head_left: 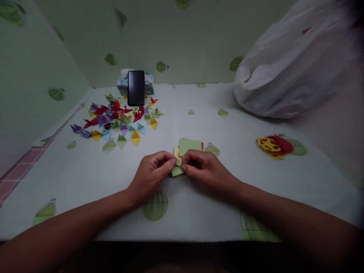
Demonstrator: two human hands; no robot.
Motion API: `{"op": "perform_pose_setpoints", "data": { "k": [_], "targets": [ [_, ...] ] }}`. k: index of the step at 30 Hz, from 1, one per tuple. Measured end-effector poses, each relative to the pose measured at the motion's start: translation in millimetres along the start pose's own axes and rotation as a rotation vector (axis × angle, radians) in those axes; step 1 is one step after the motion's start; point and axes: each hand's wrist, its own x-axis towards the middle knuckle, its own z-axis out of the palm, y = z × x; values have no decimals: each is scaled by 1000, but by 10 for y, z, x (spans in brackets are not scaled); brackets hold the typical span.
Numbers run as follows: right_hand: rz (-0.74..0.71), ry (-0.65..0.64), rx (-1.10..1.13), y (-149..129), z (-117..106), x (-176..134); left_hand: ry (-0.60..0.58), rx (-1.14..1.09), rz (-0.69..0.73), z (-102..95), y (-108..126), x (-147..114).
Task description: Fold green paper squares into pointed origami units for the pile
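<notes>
My left hand [157,170] and my right hand [209,170] meet at the middle of the table, each with thumb and forefinger pinched together. Between their fingertips is a small piece of light green origami paper [177,171], apparently partly folded; the fingers hide some of it. Just behind my hands lies a loose stack of square paper sheets [191,146], green on top, with yellow, red and purple edges showing beneath.
Many folded paper cranes [116,117] in mixed colours are heaped at the back left. A black phone [136,88] leans upright against a tissue box [149,83]. At right lie yellow and red cut-out pieces [273,146], below a large white plastic bag [280,72].
</notes>
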Motion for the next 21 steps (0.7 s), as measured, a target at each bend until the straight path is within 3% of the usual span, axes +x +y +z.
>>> {"op": "perform_pose_setpoints", "data": {
  "k": [11,21],
  "targets": [
    [17,-5,59,10,11,1,77,101,35,46,-47,-7],
    [23,-39,88,-21,20,-6,44,71,6,31,12,-24]
  ]
}}
